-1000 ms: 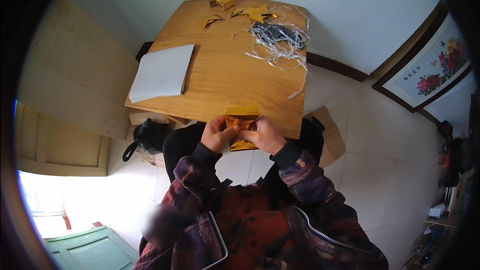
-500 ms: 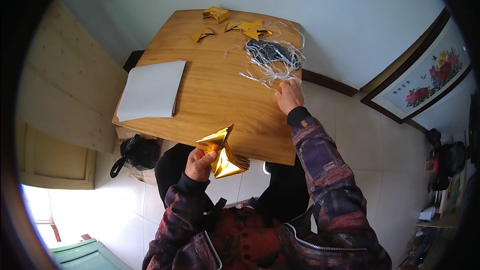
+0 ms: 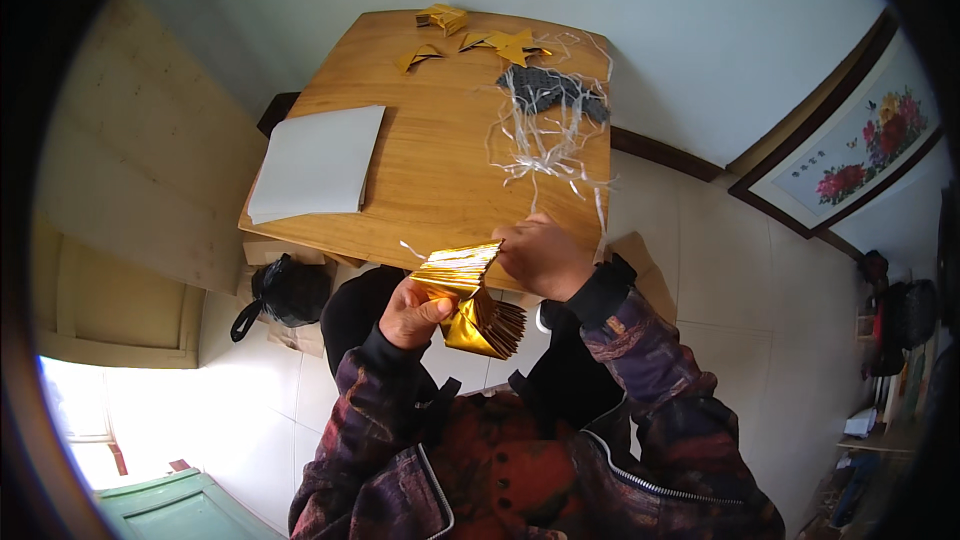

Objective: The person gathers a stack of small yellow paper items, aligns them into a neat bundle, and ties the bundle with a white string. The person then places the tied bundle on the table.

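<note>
My left hand is closed around a pleated stack of shiny gold paper, pinched at its middle so both ends fan out, just off the table's near edge. Close beside the upper fan, my right hand has its fingers curled on a white plastic string; its fingertips are partly hidden. That string trails toward a tangled bunch of white strings on the right of the table. A short white string end sticks out by the left side of the gold paper.
The wooden table bears a stack of white sheets at left. Folded gold pieces and a gold star shape lie at the far edge, near a dark grey textured piece. A black plastic bag sits below left.
My right hand has come from the string bunch down to the gold paper, drawing string with it. The bunch has spread toward me. My left hand has turned the gold paper slightly.
</note>
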Demonstrator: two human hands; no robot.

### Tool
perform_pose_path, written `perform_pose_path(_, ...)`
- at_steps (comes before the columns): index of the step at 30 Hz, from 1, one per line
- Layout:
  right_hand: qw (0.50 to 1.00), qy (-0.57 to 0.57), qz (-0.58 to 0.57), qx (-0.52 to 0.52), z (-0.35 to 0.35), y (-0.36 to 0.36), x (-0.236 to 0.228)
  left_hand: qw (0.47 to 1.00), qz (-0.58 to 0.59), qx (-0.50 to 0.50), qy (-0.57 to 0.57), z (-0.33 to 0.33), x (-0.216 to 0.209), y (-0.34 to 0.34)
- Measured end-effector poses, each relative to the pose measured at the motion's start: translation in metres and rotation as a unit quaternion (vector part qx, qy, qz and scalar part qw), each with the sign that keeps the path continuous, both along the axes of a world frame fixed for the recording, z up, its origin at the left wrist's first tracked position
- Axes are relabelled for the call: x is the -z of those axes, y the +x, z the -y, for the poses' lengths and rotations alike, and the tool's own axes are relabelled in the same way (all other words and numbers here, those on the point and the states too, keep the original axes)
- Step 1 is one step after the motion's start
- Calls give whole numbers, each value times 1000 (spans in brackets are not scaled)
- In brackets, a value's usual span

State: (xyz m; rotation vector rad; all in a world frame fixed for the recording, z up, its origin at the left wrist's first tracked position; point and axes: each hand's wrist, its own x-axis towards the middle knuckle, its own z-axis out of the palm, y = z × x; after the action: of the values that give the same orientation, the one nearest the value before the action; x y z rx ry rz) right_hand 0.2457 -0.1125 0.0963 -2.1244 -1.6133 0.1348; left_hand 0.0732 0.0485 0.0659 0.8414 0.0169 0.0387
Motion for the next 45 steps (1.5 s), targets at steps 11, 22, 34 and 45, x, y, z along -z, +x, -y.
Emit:
perform_pose_path(11, 982, 93, -162, -25, -6, -18, 13, 995, -21, 74, 68, -21, 11, -1)
perform_pose_path(22, 995, 43, 7, 84, -27, 95, 68, 996, 12, -71, 53, -10, -21, -25)
perform_pose_path(34, 983, -1, -3, 182, -43, 150, 59, 970, 4, -226, 87, -68, -26, -108)
perform_pose_path(45, 892, 77, -356, -266, -61, -34, -18, 987, -54, -80, 129, -33, -67, -88)
